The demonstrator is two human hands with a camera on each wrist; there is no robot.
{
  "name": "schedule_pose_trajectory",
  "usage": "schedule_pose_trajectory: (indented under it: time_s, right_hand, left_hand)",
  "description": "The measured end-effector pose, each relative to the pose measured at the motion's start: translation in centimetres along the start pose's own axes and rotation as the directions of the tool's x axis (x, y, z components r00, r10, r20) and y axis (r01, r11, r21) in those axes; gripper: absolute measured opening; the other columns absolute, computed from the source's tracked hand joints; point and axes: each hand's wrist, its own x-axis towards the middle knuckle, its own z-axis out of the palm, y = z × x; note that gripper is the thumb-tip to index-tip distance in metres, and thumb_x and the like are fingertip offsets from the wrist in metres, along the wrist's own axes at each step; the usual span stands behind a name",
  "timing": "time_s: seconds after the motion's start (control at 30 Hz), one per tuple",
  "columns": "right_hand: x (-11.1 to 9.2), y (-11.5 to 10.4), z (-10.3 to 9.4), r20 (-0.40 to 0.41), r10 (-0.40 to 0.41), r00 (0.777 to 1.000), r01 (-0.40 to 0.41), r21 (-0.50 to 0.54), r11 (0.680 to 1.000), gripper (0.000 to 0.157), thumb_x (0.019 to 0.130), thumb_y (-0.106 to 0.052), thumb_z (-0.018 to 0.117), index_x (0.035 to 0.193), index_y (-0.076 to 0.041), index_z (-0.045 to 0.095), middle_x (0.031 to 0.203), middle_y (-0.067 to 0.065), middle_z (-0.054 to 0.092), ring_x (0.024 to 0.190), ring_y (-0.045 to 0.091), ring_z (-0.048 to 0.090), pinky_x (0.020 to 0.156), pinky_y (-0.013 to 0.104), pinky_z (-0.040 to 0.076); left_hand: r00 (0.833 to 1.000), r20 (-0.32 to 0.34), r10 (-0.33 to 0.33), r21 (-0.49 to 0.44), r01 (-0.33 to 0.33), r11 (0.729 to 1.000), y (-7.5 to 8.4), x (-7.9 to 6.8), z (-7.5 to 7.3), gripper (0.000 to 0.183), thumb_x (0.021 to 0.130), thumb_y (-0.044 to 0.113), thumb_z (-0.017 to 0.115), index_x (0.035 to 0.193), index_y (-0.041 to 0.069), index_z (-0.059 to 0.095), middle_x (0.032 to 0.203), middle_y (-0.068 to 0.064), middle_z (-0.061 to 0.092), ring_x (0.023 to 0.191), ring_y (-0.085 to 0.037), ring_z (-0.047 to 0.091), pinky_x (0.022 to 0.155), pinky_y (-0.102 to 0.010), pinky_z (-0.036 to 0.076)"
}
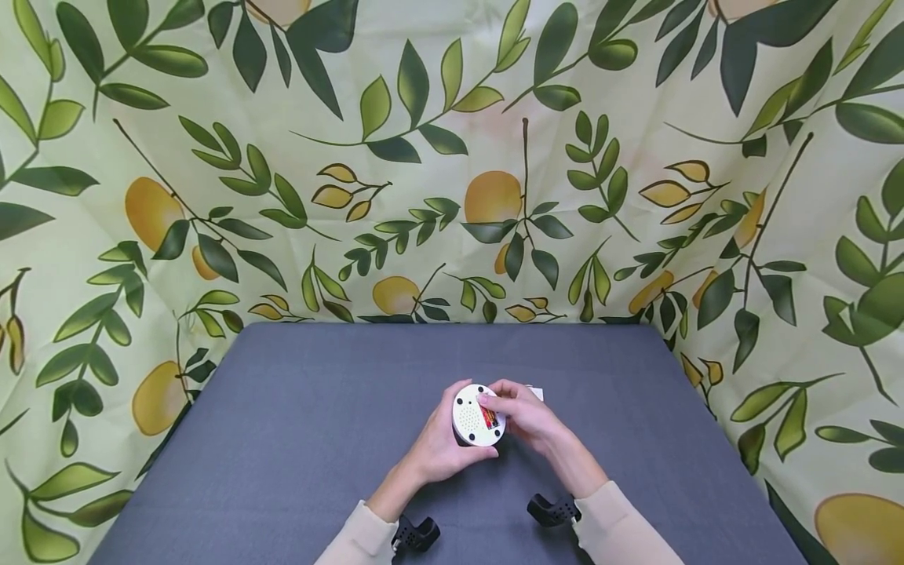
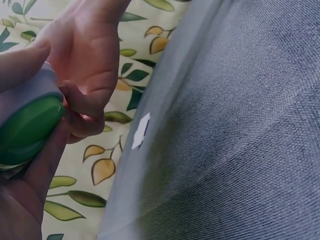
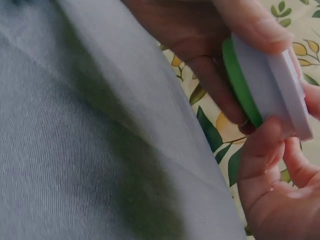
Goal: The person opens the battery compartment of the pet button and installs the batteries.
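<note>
My left hand point(image 1: 441, 443) grips a round white buzzer button point(image 1: 468, 420) by its side, thumb below and fingers above. Its underside faces up, with small dark feet and a patch of speaker holes. Red and yellow batteries point(image 1: 490, 418) show in the open compartment there. The green domed top point(image 2: 32, 130) points away, against the left fingers in the left wrist view. My right hand point(image 1: 526, 412) has its thumb on the underside by the batteries. Its other fingers point(image 3: 260, 157) curl against the white rim, pinching that edge.
A small flat white piece point(image 2: 141, 131) lies on the grey cloth-covered table point(image 1: 318, 439), just behind my right hand in the head view. Leaf-and-fruit patterned cloth point(image 1: 424, 180) hangs at the back and sides. Black straps with mounts point(image 1: 554, 510) sit at both wrists.
</note>
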Motion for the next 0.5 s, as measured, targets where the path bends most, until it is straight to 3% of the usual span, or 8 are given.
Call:
schedule_pose_trajectory:
  time_s: [0.23, 0.5]
  right_hand:
    - [-0.4, -0.8, -0.3, -0.036, -0.058, 0.998, 0.053, -0.126, 0.991, 0.038, 0.086, -0.03, 0.071, 0.104, 0.001, 0.058, 0.094, 0.008, 0.06, 0.078, 0.017, 0.057, 0.065, 0.03, 0.049]
    - [-0.3, -1.7, -2.2, -0.092, -0.157, 0.983, 0.119, -0.327, 0.938, 0.036, 0.087, -0.034, 0.068, 0.102, -0.002, 0.062, 0.081, 0.01, 0.061, 0.064, 0.019, 0.056, 0.059, 0.036, 0.052]
  left_hand:
    - [1.0, -0.02, 0.002, -0.032, -0.003, 0.999, 0.0, 0.2, -0.1, 0.1, 0.065, 0.042, 0.086, 0.144, 0.02, 0.027, 0.131, 0.001, 0.049, 0.113, -0.014, 0.051, 0.095, -0.037, 0.041]
    - [0.999, -0.04, 0.017, -0.034, -0.018, 0.999, -0.2, 0.3, -0.5, 0.1, 0.065, 0.043, 0.086, 0.143, 0.026, 0.026, 0.129, 0.004, 0.05, 0.113, -0.013, 0.051, 0.094, -0.037, 0.041]
